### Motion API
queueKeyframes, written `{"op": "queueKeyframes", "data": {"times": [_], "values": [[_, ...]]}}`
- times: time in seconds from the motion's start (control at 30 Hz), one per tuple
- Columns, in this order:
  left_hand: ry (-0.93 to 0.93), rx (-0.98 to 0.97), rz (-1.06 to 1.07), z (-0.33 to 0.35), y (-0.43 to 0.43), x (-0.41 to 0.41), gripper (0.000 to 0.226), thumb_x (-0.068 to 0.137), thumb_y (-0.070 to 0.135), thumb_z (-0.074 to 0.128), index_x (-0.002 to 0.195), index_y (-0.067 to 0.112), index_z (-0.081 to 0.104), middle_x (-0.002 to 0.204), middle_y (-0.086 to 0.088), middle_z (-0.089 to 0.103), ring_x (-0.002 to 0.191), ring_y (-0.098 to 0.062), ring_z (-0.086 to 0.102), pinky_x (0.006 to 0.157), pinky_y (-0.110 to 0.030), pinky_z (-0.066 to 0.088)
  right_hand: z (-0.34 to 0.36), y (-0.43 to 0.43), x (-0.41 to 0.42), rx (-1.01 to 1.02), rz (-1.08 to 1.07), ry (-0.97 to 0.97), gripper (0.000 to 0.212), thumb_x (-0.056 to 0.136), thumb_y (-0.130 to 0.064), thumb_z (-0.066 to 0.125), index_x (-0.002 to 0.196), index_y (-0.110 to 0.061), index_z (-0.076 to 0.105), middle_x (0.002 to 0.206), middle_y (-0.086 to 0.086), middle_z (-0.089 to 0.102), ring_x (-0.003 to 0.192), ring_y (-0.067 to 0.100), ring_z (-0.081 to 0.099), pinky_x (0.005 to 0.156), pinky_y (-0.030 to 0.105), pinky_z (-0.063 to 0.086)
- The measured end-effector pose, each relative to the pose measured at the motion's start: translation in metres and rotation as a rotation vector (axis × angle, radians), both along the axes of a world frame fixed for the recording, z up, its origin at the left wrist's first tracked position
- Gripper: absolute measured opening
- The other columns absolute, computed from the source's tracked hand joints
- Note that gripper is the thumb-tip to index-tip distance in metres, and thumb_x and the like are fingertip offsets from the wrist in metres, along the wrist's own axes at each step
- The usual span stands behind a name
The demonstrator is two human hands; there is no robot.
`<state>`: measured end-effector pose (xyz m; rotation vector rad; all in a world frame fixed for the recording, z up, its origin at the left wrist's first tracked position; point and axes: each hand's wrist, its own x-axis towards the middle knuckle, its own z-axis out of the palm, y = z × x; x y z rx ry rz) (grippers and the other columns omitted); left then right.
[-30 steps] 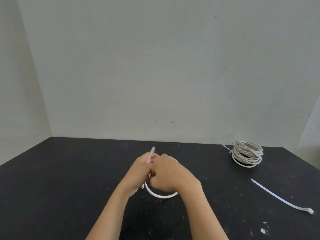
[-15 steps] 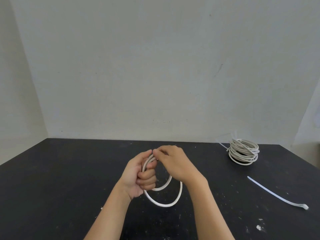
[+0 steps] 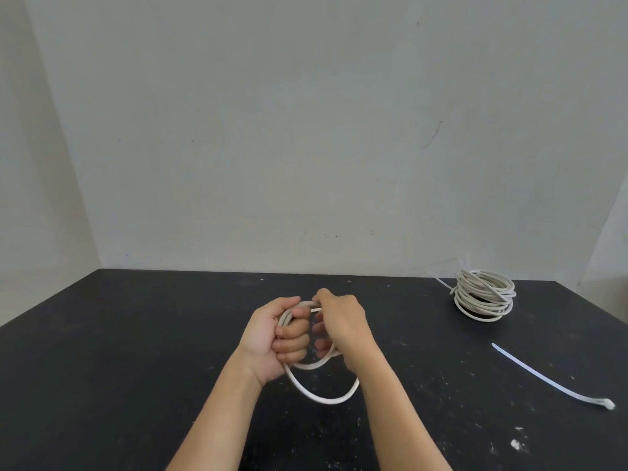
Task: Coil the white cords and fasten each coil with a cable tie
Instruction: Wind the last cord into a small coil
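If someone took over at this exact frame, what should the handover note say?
Left hand: grips the white cord coil in its fist.
Right hand: pinches the cord at the top of the loops.
Done: a coiled bundle sits far right on the table, tie tails sticking out.
To do: finish this coil, then fasten it with the loose cable tie lying at right.

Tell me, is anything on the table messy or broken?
Nothing looks broken. The only untidy bit is white specks scattered on the black table, mostly near the front right. A loose cable tie lies there unused, and the other coil sits at the back right. The left hand and right hand grip the white cord.
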<state>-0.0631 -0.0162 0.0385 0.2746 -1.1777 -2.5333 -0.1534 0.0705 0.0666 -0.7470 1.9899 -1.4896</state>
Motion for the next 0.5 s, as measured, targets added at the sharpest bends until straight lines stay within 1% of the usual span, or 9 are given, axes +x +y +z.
{"op": "queueKeyframes", "data": {"times": [0.03, 0.1, 0.17, 0.2, 0.23, 0.3, 0.37, 0.43, 0.5], "values": [[0.004, -0.014, -0.053, 0.0, 0.0, 0.002, 0.028, 0.082, 0.024, 0.052, 0.055, 0.013, 0.051, 0.035, 0.007, 0.029, 0.025, -0.004, 0.025, 0.032, -0.014, 0.013, 0.001, 0.0, 0.0, -0.048, -0.013, -0.077, 0.023, 0.086, -0.018, 0.044, 0.066, -0.009, 0.052, 0.058, 0.007, 0.046, 0.041, 0.018, 0.039, 0.042, 0.023, 0.034], [0.021, -0.072, -0.208, 0.002, 0.0, 0.007, 0.019, 0.071, 0.023, 0.068, 0.063, 0.009, 0.058, 0.038, 0.005, 0.037, 0.028, -0.006, 0.033, 0.032, -0.016, 0.025, 0.002, -0.003, 0.0, -0.104, -0.053, 0.012, 0.025, 0.082, -0.006, 0.04, 0.058, -0.008, 0.041, 0.059, 0.01, 0.037, 0.051, 0.019, 0.027, 0.047, 0.028, 0.026], [-0.003, -0.13, -0.327, 0.003, -0.003, 0.01, 0.021, 0.061, 0.022, 0.074, 0.068, 0.006, 0.063, 0.041, 0.002, 0.044, 0.031, -0.008, 0.039, 0.034, -0.016, 0.034, 0.004, -0.004, 0.002, -0.093, -0.004, 0.245, 0.027, 0.083, -0.005, 0.037, 0.056, -0.008, 0.036, 0.068, 0.013, 0.042, 0.064, 0.022, 0.034, 0.057, 0.036, 0.034], [-0.019, -0.133, -0.377, 0.003, -0.006, 0.01, 0.02, 0.06, 0.021, 0.074, 0.069, 0.005, 0.065, 0.042, 0.001, 0.047, 0.031, -0.008, 0.041, 0.034, -0.016, 0.036, 0.004, -0.004, 0.004, -0.06, 0.041, 0.324, 0.029, 0.085, -0.007, 0.036, 0.056, -0.011, 0.036, 0.071, 0.012, 0.045, 0.067, 0.022, 0.039, 0.063, 0.036, 0.04], [-0.022, -0.117, -0.428, 0.004, -0.008, 0.01, 0.018, 0.062, 0.02, 0.072, 0.071, 0.005, 0.066, 0.043, 0.001, 0.049, 0.032, -0.007, 0.041, 0.034, -0.015, 0.036, 0.003, -0.003, 0.005, -0.043, 0.068, 0.374, 0.032, 0.087, -0.006, 0.035, 0.056, -0.012, 0.036, 0.07, 0.01, 0.047, 0.065, 0.022, 0.042, 0.064, 0.032, 0.042], [-0.051, -0.079, -0.453, 0.01, -0.006, 0.008, 0.013, 0.067, 0.018, 0.065, 0.068, 0.006, 0.065, 0.041, 0.004, 0.048, 0.03, -0.004, 0.033, 0.033, -0.012, 0.03, 0.003, 0.0, 0.005, -0.105, 0.071, 0.35, 0.03, 0.086, 0.0, 0.035, 0.057, -0.006, 0.041, 0.058, 0.007, 0.045, 0.053, 0.018, 0.043, 0.055, 0.029, 0.036], [-0.165, -0.099, -0.302, 0.016, 0.001, 0.004, 0.023, 0.07, 0.026, 0.059, 0.053, 0.011, 0.056, 0.033, 0.008, 0.036, 0.025, -0.002, 0.024, 0.031, -0.01, 0.016, 0.004, 0.001, 0.004, -0.19, 0.034, 0.318, 0.027, 0.086, 0.0, 0.036, 0.059, -0.005, 0.042, 0.054, 0.004, 0.044, 0.051, 0.018, 0.042, 0.053, 0.028, 0.032], [-0.18, -0.124, -0.124, 0.023, 0.009, 0.002, 0.033, 0.076, 0.031, 0.048, 0.046, 0.017, 0.047, 0.031, 0.009, 0.025, 0.023, -0.001, 0.017, 0.032, -0.009, 0.008, 0.005, 0.001, 0.007, -0.267, 0.0, 0.256, 0.016, 0.092, -0.01, 0.038, 0.083, -0.011, 0.051, 0.065, -0.001, 0.051, 0.06, 0.014, 0.048, 0.055, 0.028, 0.037], [-0.088, -0.066, 0.03, 0.027, 0.009, 0.003, 0.033, 0.078, 0.027, 0.046, 0.046, 0.019, 0.043, 0.032, 0.01, 0.023, 0.029, -0.004, 0.006, 0.03, -0.01, 0.006, 0.002, -0.003, 0.011, -0.345, 0.002, 0.107, 0.022, 0.099, -0.025, 0.036, 0.12, -0.022, 0.041, 0.082, -0.003, 0.056, 0.073, 0.01, 0.054, 0.069, 0.027, 0.047]]}}
